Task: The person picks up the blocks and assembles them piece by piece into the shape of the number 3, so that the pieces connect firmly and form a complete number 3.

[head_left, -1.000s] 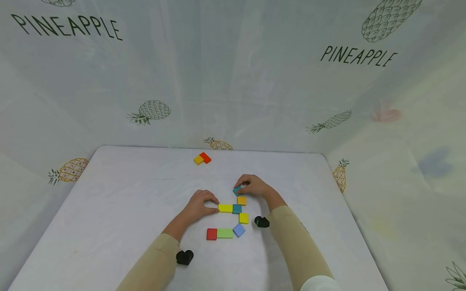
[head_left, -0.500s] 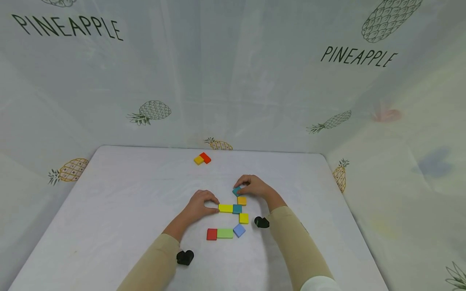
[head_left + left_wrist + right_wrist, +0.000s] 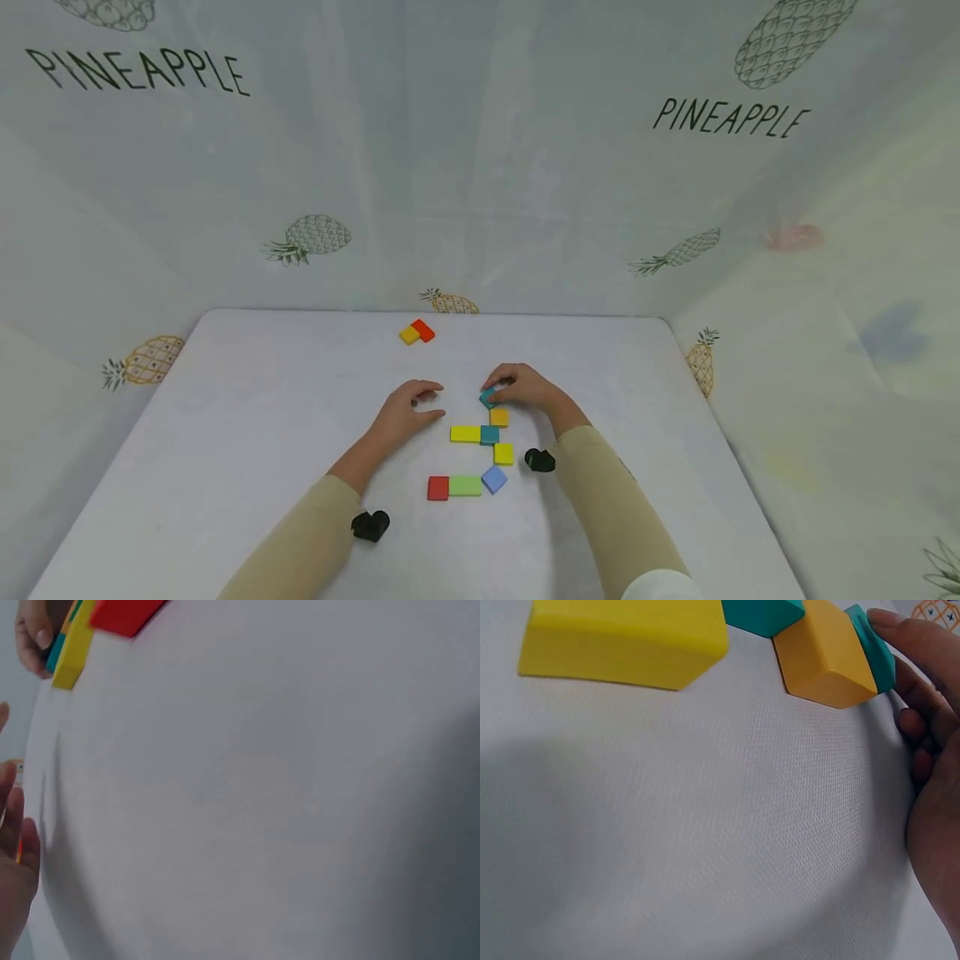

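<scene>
My right hand point(image 3: 521, 387) pinches a teal block point(image 3: 487, 397) between thumb and fingers, at the far end of a line of blocks. An orange block point(image 3: 826, 656) lies right beside it. Below in the head view come a second teal block point(image 3: 490, 435) with a long yellow block point(image 3: 465, 434) on its left, then a yellow square block point(image 3: 503, 454). A tilted blue block point(image 3: 494, 479), a light green block point(image 3: 465, 486) and a red block point(image 3: 438, 488) form the nearest row. To the left of the line, my left hand point(image 3: 405, 408) hovers with thumb and fingers spread, holding nothing.
Near the far edge of the white-covered table point(image 3: 262, 400) lie a red-orange block point(image 3: 423, 330) and a yellow-orange block point(image 3: 409, 335), side by side. A pineapple-print curtain point(image 3: 480, 167) hangs behind the table. Black heart-shaped pieces sit by each sleeve.
My left hand has let go of the long yellow block and moved up and slightly left from it. The right hand stays on the teal block. The head view has tilted a little.
</scene>
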`<state>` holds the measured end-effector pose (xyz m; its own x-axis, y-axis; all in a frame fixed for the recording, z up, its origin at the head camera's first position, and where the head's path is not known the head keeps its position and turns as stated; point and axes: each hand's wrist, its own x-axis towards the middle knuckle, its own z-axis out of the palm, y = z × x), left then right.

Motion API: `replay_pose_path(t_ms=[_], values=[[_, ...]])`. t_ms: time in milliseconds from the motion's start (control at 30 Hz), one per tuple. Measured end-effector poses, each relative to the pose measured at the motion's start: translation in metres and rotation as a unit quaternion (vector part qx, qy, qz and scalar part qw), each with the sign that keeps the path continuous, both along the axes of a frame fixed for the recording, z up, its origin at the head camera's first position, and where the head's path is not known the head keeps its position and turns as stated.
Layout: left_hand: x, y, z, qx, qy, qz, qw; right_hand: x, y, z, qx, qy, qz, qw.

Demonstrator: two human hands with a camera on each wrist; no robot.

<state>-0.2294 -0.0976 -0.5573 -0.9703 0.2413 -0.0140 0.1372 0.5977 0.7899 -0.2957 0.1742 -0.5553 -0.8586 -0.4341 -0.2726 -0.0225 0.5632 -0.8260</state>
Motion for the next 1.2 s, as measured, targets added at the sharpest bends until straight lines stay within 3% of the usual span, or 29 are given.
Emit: replay_pose_path(t_ms=[167,367,667,800,1033,1200], values=[[-0.026,-0.009,0.008,-0.019,0.033,0.013,0.9992,0.001,0.002,0.001,-0.006,0.001,0.002,1.0000],[-0.053,-0.015,0.001,-0.084,0.055,0.006,0.9949,0.004,0.006,-0.001,-0.002,-0.008,-0.005,1.0000],[-0.092,-0.027,0.002,-0.208,0.138,-0.029,0.9678,-0.001,0.006,-0.001,-0.026,-0.001,0.015,0.9996],[-0.107,-0.030,0.006,-0.217,0.131,-0.043,0.9664,-0.001,0.005,0.000,-0.023,-0.003,0.013,0.9996],[-0.124,-0.024,0.012,-0.222,0.071,-0.058,0.9706,0.002,0.008,0.002,-0.006,0.001,0.010,0.9999],[-0.134,-0.023,0.013,-0.252,0.054,-0.074,0.9634,0.000,0.004,0.003,-0.006,0.005,0.017,0.9998]])
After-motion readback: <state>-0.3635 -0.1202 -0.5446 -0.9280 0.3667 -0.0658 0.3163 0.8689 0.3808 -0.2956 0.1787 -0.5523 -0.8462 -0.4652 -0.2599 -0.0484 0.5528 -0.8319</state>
